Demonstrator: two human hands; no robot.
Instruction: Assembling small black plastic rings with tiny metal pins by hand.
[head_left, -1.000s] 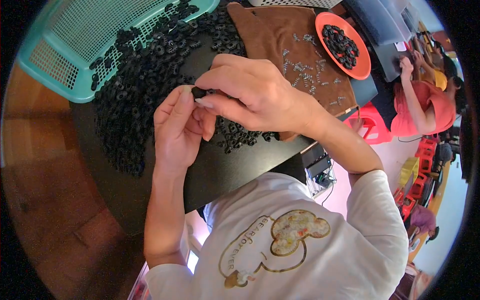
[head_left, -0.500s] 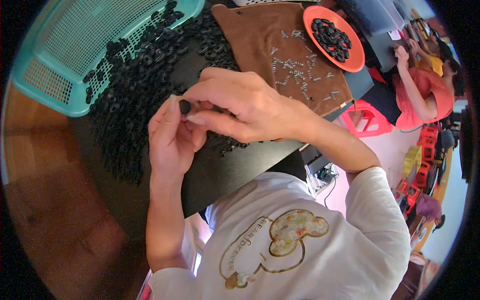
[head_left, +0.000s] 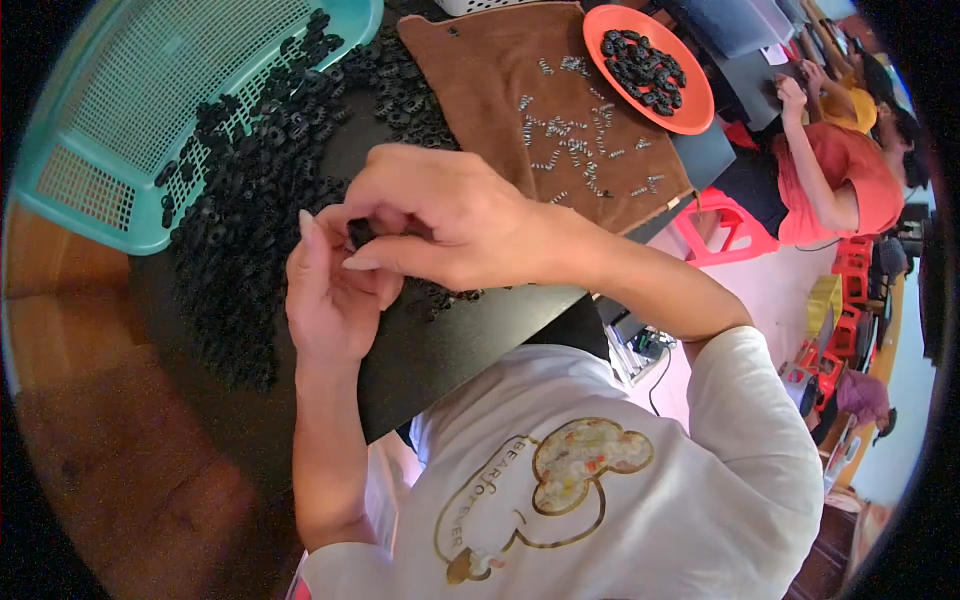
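Both my hands meet above the black tabletop (head_left: 430,345). Between the thumb and bent index finger of my right hand (head_left: 455,215) is a small black plastic part (head_left: 360,233). My left hand (head_left: 335,295) is close against it, thumb raised and the other fingers curled in under the right hand. What the left fingers hold is hidden. Just beyond and to the left spreads a large pile of small black plastic parts (head_left: 240,230). Several small metal springs (head_left: 565,130) lie scattered on a brown cloth (head_left: 480,80) to the right.
A teal mesh basket (head_left: 150,242) stands tilted at the far left, black parts along its edge. An orange plate (head_left: 690,115) with black pieces sits at the cloth's far right corner. Beyond are a clear plastic bin (head_left: 735,25), a pink stool (head_left: 735,235) and a seated person (head_left: 845,180).
Both hands stay together, and the right fingers have shifted around the black part. The left thumb tip now shows slightly apart from it. The whole view has shifted a little.
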